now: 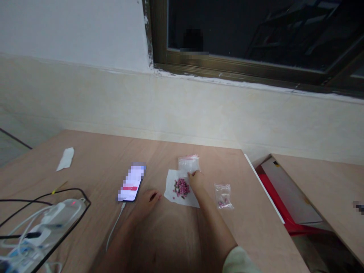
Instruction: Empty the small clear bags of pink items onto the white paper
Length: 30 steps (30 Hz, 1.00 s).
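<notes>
A pile of small pink and dark beads (182, 188) lies on a sheet of white paper (170, 178). My right hand (196, 179) reaches over the paper's right side, thumb and fingertips pinched together at its upper edge. Just beyond those fingertips is a clear zip bag (189, 163), and what the pinch holds, if anything, is too small to make out. To the left of the paper, my left hand (149, 200) rests on the table with its fingers loosely curled in and nothing visible in them. Another clear zip bag (223, 196) with a few pink beads lies right of my right forearm.
A lit phone (132, 183) with a white charging cable (115, 223) lies left of my left hand. At the lower left is a power strip (61, 216) with tangled cords. A white paper scrap (66, 159) lies farther back. Right of the table's edge stands a red item (273, 201).
</notes>
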{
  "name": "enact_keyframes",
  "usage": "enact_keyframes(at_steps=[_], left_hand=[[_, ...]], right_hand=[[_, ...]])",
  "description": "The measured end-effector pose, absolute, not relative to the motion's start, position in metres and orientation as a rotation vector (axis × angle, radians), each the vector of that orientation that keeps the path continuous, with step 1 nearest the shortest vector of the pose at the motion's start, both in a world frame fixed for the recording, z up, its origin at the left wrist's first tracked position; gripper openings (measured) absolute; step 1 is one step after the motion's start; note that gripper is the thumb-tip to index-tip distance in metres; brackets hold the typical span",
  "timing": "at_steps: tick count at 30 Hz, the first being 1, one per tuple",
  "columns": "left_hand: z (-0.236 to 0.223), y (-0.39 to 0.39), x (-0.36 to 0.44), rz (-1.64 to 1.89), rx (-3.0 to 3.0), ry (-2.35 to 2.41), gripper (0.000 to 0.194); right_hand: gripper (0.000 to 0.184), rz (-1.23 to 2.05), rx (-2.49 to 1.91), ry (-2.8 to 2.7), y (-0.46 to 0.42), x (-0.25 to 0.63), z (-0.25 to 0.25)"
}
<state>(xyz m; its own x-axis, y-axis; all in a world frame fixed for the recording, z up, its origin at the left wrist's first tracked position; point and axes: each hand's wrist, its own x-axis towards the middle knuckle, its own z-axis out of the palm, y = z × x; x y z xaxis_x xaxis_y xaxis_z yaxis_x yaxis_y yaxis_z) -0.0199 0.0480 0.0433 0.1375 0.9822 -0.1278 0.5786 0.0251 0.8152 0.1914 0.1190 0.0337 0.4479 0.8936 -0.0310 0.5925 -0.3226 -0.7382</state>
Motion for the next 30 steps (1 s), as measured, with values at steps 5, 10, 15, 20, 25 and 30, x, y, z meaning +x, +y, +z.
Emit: enact_keyframes(at_steps=[5, 10, 15, 20, 25, 30], left_hand=[[0.046, 0.048, -0.021, 0.638, 1.629, 1.523, 0.024], [0.052, 0.051, -0.018, 0.701, 1.471, 1.474, 0.030], [0.066, 0.059, -0.005, 0.791, 1.395, 1.255, 0.036], [0.071, 0.060, -0.004, 0.672, 1.444, 1.117, 0.024], [0.084, 0.048, -0.005, 0.634, 1.520, 1.218, 0.026], [0.099, 0.034, 0.004, 0.589, 1.647, 1.224, 0.021]], right_hand=[[0.010, 0.601, -1.952, -1.172, 0.117, 0.207, 0.038], [0.020, 0.665, -1.598, -1.136, 0.091, 0.214, 0.055], [0.023, 0.991, -1.374, -1.318, 0.055, 0.204, 0.066], [0.025, 0.966, -1.436, -1.301, 0.038, 0.194, 0.069], [0.019, 0.710, -1.556, -1.293, 0.020, 0.177, 0.080], [0.019, 1.155, -1.388, -1.462, 0.008, 0.156, 0.092]])
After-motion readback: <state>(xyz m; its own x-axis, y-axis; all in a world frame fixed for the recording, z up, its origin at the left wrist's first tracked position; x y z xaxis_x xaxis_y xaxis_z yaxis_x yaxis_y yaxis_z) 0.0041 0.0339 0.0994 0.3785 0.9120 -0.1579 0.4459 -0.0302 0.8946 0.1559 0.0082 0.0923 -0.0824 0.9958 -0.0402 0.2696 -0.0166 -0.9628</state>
